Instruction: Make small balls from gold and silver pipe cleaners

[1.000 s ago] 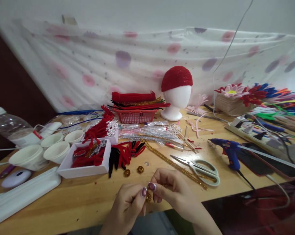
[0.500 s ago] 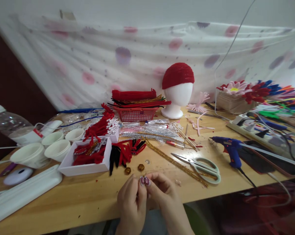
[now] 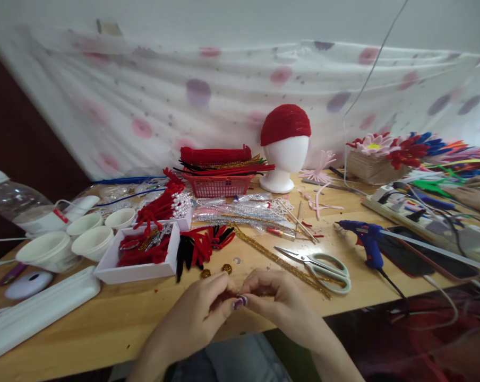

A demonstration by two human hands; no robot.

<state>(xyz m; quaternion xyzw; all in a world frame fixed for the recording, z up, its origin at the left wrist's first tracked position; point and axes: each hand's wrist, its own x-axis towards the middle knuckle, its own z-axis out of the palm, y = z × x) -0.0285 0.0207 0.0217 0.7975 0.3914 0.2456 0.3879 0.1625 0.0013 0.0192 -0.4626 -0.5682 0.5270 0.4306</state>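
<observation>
Both hands are working low over the near edge of the desk point(image 3: 104, 329), lower and flatter than half a second ago, when they were raised with the nails up. The left hand point(image 3: 202, 313) and right hand point(image 3: 280, 300) are meeting fingertip to fingertip, fingers pressed together around something too small and hidden to identify. Two gold glitter balls point(image 3: 215, 271) are lying on the desk just beyond the knuckles, unmoved. The scissors point(image 3: 323, 263) are resting nearby to the right.
</observation>
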